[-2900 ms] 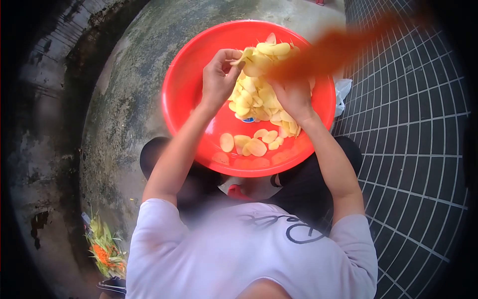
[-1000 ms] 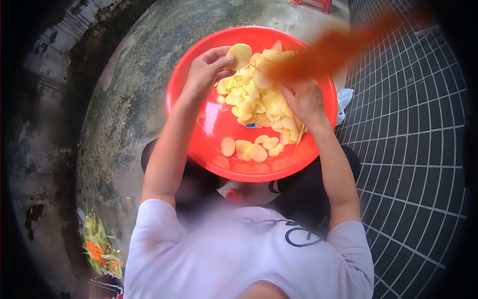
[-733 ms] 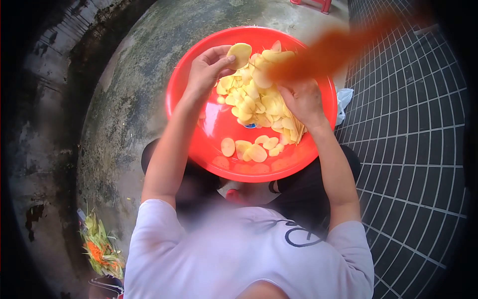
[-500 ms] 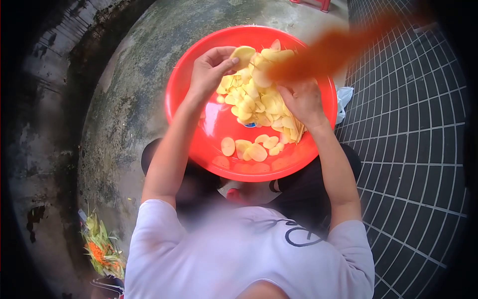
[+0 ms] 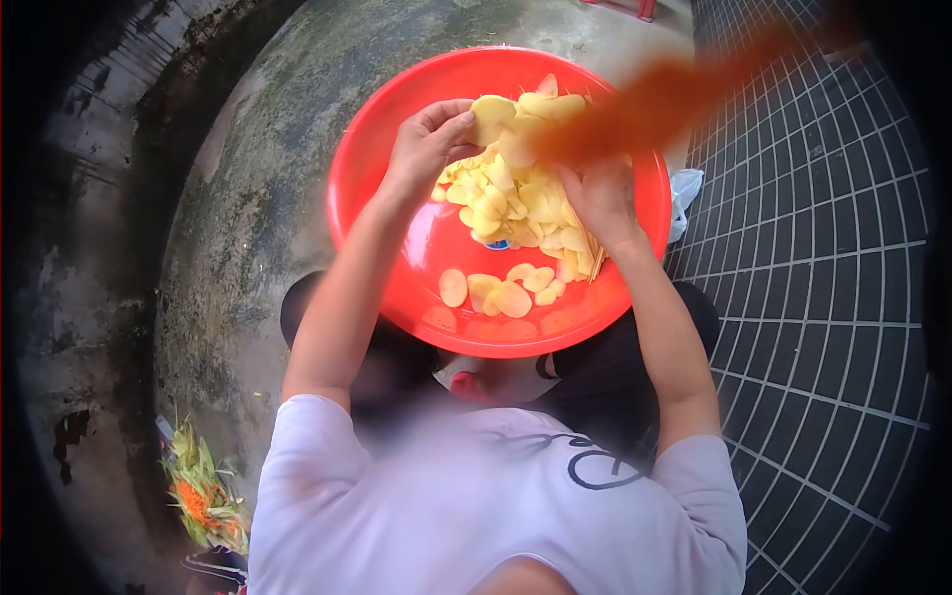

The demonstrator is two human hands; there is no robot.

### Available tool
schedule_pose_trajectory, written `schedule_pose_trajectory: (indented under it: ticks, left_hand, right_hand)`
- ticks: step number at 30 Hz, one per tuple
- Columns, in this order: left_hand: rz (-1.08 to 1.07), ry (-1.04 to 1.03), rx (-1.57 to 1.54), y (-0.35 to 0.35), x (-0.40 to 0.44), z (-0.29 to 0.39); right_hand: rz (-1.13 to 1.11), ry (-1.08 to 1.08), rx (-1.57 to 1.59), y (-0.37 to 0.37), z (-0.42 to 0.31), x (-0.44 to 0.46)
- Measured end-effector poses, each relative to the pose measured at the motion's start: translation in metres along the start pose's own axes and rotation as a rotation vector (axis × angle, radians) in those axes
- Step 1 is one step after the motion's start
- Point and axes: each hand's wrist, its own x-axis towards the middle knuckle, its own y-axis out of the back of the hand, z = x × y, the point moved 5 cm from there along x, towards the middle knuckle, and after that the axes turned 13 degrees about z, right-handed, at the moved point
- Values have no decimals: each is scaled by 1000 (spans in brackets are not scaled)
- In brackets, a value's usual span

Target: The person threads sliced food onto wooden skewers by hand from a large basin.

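A wide red basin (image 5: 382, 253) holds a heap of thin pale-yellow slices (image 5: 506, 198), with thin sticks among them. Over its upper left part, my left hand (image 5: 433, 144) pinches one round slice (image 5: 491, 118) between thumb and fingers, close against other slices. My right hand (image 5: 600, 195) is closed at the right of the heap, around slices and thin sticks (image 5: 592, 256); an orange blur hides part of its fingers. Several loose slices (image 5: 511, 298) lie apart near the basin's lower edge.
Peelings with orange shreds (image 5: 203, 496) lie on the floor at the lower left. A white plastic bag (image 5: 683, 198) sits just right of the basin. Part of a red stool (image 5: 645, 9) shows at the top. Dark tiles (image 5: 813, 297) cover the right side.
My left hand earlier held a slice up at the left, facing the camera; now that slice has moved right, against the slices by my right hand. The right hand has barely moved.
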Motion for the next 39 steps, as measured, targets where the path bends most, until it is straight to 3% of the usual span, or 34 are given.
schedule_pose_trajectory:
  ticks: [8, 11, 15, 26, 29, 35, 39]
  left_hand:
    - [-125, 92, -29, -2, 1, -15]
    - [-168, 142, -39, -4, -4, -15]
    - [-171, 193, -73, -6, -8, -15]
    - [-167, 196, -59, -5, -4, -14]
    - [-180, 191, -64, -5, -2, -15]
    - [-185, 201, -68, -6, -4, -14]
    - [-211, 201, -73, -7, -5, -13]
  right_hand:
    - [43, 56, -37, -4, 8, -5]
    - [-10, -61, -45, -4, 12, -6]
    - [71, 39, -38, -6, 13, -5]
    - [74, 36, -40, -4, 15, -2]
    - [-10, -77, 14, -5, 18, -1]
    - [-5, -78, 50, -8, 22, -2]
    - [82, 30, 4, -4, 17, 0]
